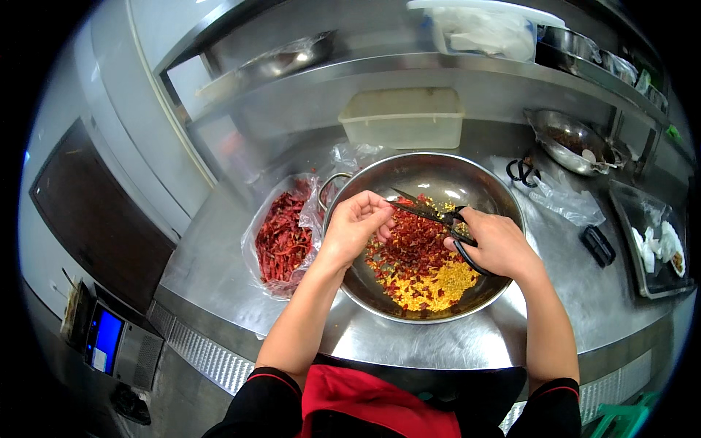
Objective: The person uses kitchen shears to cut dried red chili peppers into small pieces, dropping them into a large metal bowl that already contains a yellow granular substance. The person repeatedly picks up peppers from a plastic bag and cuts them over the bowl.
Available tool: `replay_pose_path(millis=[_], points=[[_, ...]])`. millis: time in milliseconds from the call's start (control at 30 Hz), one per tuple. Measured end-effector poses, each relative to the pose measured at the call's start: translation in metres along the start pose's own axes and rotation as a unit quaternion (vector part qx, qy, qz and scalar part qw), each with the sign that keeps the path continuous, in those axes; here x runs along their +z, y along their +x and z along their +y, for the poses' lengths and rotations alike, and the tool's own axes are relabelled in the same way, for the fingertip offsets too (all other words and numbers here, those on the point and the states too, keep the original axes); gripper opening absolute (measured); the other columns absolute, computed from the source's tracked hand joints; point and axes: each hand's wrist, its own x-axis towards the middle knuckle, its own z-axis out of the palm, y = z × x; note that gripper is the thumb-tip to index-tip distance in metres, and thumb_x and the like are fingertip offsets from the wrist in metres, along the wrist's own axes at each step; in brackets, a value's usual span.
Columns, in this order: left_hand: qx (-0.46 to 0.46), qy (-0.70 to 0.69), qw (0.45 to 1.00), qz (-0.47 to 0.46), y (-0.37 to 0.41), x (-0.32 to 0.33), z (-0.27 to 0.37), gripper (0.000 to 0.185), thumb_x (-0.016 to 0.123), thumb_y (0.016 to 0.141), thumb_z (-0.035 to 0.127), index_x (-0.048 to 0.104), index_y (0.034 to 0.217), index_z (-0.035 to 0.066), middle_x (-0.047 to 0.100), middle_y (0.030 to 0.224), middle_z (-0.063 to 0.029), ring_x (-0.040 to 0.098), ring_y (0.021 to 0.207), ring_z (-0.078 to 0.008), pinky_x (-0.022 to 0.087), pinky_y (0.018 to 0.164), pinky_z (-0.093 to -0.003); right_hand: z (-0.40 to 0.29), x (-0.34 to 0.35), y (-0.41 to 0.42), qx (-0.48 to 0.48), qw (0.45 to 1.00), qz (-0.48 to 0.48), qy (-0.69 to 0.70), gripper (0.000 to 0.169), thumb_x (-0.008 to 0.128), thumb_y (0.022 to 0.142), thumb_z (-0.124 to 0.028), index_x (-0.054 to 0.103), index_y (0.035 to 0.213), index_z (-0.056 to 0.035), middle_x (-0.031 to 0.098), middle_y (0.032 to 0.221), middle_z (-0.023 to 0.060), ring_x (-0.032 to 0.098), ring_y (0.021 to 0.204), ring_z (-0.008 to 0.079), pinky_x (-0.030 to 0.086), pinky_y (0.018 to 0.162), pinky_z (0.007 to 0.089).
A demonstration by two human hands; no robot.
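A pair of black-handled scissors (419,211) is in my right hand (499,243), fingers through the handle loops and blades apart, pointing left. My left hand (358,222) has its thumb and fingertips pinched together beside the blades; whether something small is between them is hidden. Both hands are above a wide metal bowl (454,171) with a loop handle on its left. Cut dried red chilli pieces (413,241) lie in it over yellow granules (432,290). Left of the bowl, a clear plastic bag (249,249) stands open, filled with whole dried red chillies (282,235).
Behind the bowl stands a translucent plastic tub (405,131) on the steel worktop (213,279). At right are black-handled scissors (523,172), a plastic bag (569,200), a black case-like object (598,245), a tray (651,282) and a metal pan (580,145). A steel shelf (383,71) runs overhead.
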Motion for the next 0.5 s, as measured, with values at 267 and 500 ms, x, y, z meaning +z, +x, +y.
replay_pose_path(millis=[267, 500], points=[[0.004, 0.023, 0.998, -0.050, -0.0021, 0.0053, 0.0030, 0.009, 0.065, 0.097, 0.010, 0.062, 0.099, 0.002, 0.068, 0.083, -0.0059, 0.065, 0.069, -0.0108, 0.053, 0.063, -0.0238, -0.0005, -0.0005, -0.0010, -0.020, 1.000, 0.000, 0.009, 0.059, 0.063, 0.092, -0.053, 0.061, 0.106, 0.0034, 0.069, 0.099, 0.0241, 0.067, 0.093, 0.0406, 0.052, 0.081, 0.0480], [-0.002, 0.026, 0.999, -0.028, -0.0029, 0.0084, 0.0046, 0.008, 0.065, 0.096, 0.008, 0.063, 0.097, 0.000, 0.068, 0.082, -0.0069, 0.065, 0.068, -0.0116, 0.054, 0.063, -0.0250, -0.0012, -0.0024, 0.0006, -0.020, 1.000, 0.008, -0.010, 0.058, 0.066, 0.090, -0.054, 0.064, 0.098, 0.0037, 0.068, 0.077, 0.0234, 0.068, 0.079, 0.0404, 0.053, 0.073, 0.0483]])
